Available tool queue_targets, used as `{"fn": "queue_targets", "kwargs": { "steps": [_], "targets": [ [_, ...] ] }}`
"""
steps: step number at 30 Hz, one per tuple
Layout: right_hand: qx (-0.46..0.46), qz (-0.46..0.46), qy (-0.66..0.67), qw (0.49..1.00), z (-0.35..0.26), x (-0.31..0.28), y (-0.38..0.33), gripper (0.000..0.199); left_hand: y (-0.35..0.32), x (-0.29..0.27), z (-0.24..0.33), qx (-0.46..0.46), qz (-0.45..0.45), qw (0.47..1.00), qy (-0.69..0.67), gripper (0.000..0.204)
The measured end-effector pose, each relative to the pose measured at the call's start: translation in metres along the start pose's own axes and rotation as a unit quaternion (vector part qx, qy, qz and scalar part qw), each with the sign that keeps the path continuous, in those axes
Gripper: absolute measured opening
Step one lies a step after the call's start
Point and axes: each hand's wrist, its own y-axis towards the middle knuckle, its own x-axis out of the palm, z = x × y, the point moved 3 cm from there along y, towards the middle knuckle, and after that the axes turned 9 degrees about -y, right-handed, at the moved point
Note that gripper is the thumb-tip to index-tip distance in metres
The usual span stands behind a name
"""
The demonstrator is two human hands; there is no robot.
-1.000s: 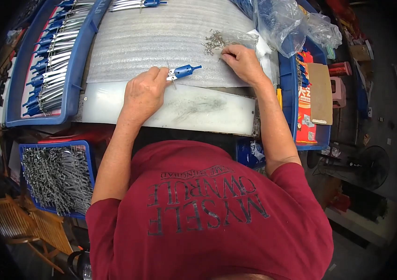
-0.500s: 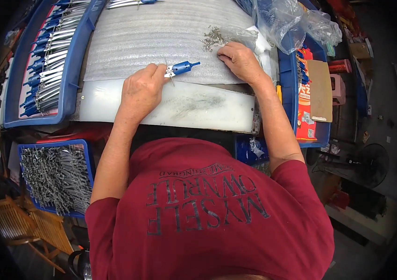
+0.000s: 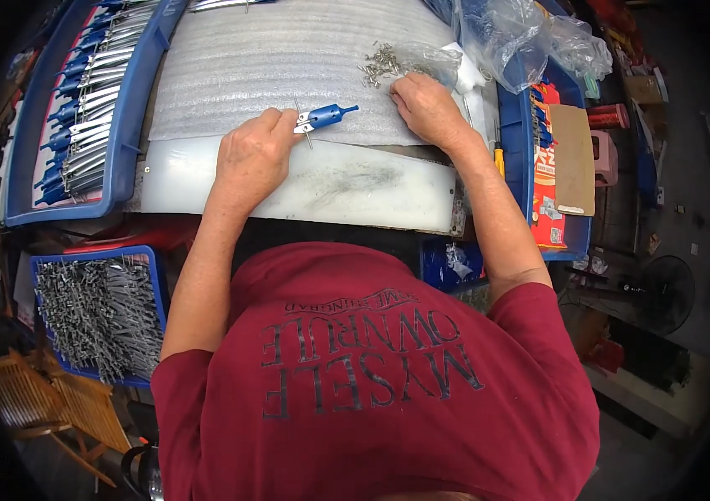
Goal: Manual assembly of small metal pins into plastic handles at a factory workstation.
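My left hand point(image 3: 254, 156) is closed around the silver legs of a drawing compass point(image 3: 327, 118). Its blue plastic head points right and a thin metal rod crosses it near my fingertips. The legs are mostly hidden in the hand. My right hand point(image 3: 428, 108) has its fingers drawn together over the foam sheet point(image 3: 263, 71); anything between the fingertips is hidden. Just beyond those fingers lies a loose heap of small metal screws point(image 3: 382, 64), partly at the mouth of a clear plastic bag point(image 3: 434, 63).
A white board point(image 3: 305, 184) runs along the table's front edge. Left stands a blue tray point(image 3: 126, 134) of blue-headed compasses; below it, a blue crate point(image 3: 157, 288) holds grey metal parts. At right are a yellow-handled tool point(image 3: 499, 160) and another blue bin point(image 3: 575, 244) with cardboard.
The right hand has shifted slightly at the edge of the screw heap. The left hand and the compass have moved a little away from me. Both hands remain closed.
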Motion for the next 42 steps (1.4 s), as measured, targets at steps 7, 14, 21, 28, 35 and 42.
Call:
{"fn": "queue_targets", "kwargs": {
  "steps": [7, 14, 21, 28, 35, 42],
  "targets": [
    [0.076, -0.051, 0.067, 0.994, -0.007, -0.011, 0.005, 0.014, 0.001, -0.001, 0.002, 0.008, 0.006, 1.000, 0.000, 0.015],
    [0.083, -0.104, 0.255, 0.958, -0.057, -0.046, 0.018, 0.020, 0.000, 0.000, 0.000, 0.008, 0.000, 1.000, 0.008, 0.017],
    [0.082, -0.140, 0.203, 0.966, -0.070, -0.035, 0.027, 0.022, -0.001, 0.002, 0.000, 0.010, -0.007, 1.000, 0.019, 0.017],
    [0.086, -0.134, 0.208, 0.965, -0.069, -0.023, 0.028, 0.022, -0.001, 0.003, 0.001, 0.021, -0.005, 0.999, 0.036, 0.015],
    [0.109, -0.140, 0.175, 0.968, -0.071, -0.020, 0.032, 0.021, -0.001, 0.003, 0.001, 0.022, -0.010, 0.999, 0.035, 0.013],
    [0.170, -0.143, 0.194, 0.955, -0.070, -0.015, 0.032, 0.021, 0.000, 0.005, -0.001, 0.011, -0.030, 0.999, 0.032, 0.010]
  ]
}}
